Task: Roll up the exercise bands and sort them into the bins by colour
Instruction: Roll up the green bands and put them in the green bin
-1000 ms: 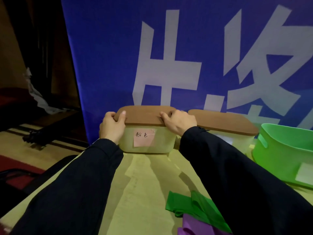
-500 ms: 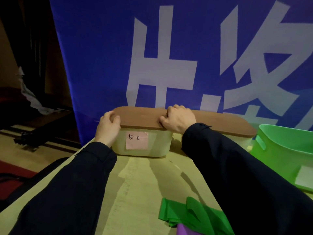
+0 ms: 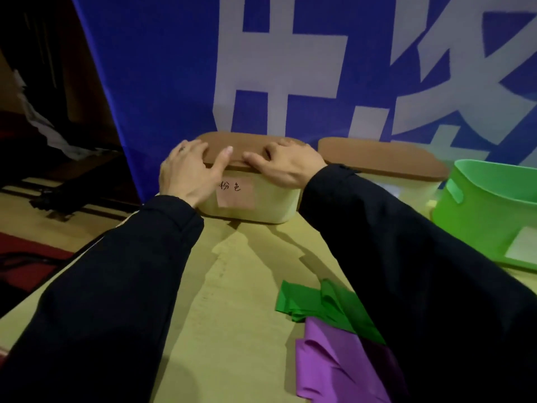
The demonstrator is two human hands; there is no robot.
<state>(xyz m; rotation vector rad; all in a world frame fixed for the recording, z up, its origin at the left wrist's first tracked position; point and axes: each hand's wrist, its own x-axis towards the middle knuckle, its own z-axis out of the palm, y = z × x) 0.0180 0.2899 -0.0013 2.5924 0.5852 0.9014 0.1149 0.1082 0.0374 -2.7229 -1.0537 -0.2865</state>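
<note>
A cream bin (image 3: 273, 205) with a brown lid (image 3: 247, 145) and a pink handwritten label (image 3: 236, 196) stands at the table's far edge. My left hand (image 3: 189, 173) holds the lid's left end, fingers curved over it and thumb laid across the top. My right hand (image 3: 287, 167) grips the lid's right part, fingers bent on top and thumb against the front edge. A loose green band (image 3: 316, 306) lies unrolled near my right sleeve, partly over a loose purple band (image 3: 328, 365). My right sleeve hides part of both bands.
A second cream bin with a brown lid (image 3: 377, 158) stands right of the first. A green tub (image 3: 479, 216) with a pale label sits at the far right. A blue banner (image 3: 162, 82) hangs right behind the bins. The table (image 3: 232, 315) drops off on the left.
Both hands have slid from the lid's ends further onto its top, closer together. The view has tilted down, and the purple band shows again. The bin stays where it was.
</note>
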